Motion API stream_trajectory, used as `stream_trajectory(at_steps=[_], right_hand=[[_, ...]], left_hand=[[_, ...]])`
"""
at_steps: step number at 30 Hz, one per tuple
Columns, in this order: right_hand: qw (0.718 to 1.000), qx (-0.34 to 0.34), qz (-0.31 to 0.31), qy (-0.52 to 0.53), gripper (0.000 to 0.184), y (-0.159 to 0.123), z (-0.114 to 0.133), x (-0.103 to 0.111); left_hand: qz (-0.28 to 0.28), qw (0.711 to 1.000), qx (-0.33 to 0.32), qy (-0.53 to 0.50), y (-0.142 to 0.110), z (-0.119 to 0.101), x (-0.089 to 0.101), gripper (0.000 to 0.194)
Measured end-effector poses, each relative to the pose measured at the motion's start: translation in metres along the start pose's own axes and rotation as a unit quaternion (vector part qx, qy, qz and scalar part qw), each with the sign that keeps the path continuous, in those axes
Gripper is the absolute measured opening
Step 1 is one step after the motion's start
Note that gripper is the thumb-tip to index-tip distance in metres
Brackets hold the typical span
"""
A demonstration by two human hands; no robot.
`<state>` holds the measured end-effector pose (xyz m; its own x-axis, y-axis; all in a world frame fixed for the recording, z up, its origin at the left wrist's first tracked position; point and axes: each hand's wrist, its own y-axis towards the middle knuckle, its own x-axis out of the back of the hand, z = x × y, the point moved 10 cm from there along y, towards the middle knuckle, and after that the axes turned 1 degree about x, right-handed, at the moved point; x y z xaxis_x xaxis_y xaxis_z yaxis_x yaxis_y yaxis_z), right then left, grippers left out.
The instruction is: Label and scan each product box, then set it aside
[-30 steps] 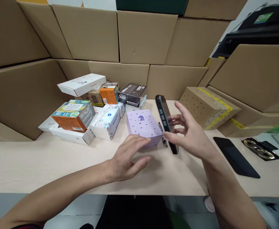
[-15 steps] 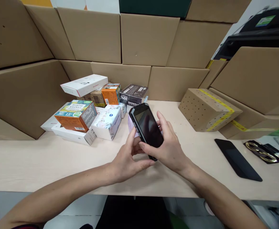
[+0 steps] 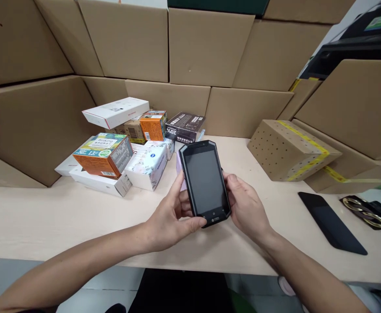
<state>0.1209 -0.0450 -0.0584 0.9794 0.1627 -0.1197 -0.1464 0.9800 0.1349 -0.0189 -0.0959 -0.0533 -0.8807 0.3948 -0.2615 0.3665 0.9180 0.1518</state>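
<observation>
A black handheld device like a rugged smartphone (image 3: 205, 180), its screen dark and facing me, is held up over the middle of the table. My left hand (image 3: 172, 213) grips its left side and lower corner, the thumb lying along the bottom bezel. On the other side my right hand (image 3: 247, 204) closes on the right edge, with its thumb at the rim and its other fingers largely hidden behind. Part of a pale purple box (image 3: 179, 164) shows behind the device.
Stacked at the left are white boxes (image 3: 116, 111), orange boxes (image 3: 104, 154), a floral tissue pack (image 3: 148, 163) and a dark box (image 3: 184, 127). A taped carton (image 3: 288, 150), a black flat panel (image 3: 331, 222) and gold rings (image 3: 368, 211) lie at the right. Cardboard walls (image 3: 206, 48) enclose the back.
The phone has turned more upright and its screen now faces me more squarely. My right hand has shifted from across its front to its right edge. The view has shifted slightly.
</observation>
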Motion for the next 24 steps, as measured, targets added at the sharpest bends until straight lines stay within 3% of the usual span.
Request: stream_trajectory(at_steps=[5,24], right_hand=[[0.996,-0.03,0.033,0.077,0.029,-0.001,-0.008,-0.01],[0.994,-0.046,0.023,0.093,0.033,-0.002,-0.009,-0.01]], left_hand=[[-0.031,0.999,0.03,-0.018,0.002,-0.001,0.014,0.13],[-0.033,0.998,0.022,-0.05,0.004,0.004,0.018,0.122]])
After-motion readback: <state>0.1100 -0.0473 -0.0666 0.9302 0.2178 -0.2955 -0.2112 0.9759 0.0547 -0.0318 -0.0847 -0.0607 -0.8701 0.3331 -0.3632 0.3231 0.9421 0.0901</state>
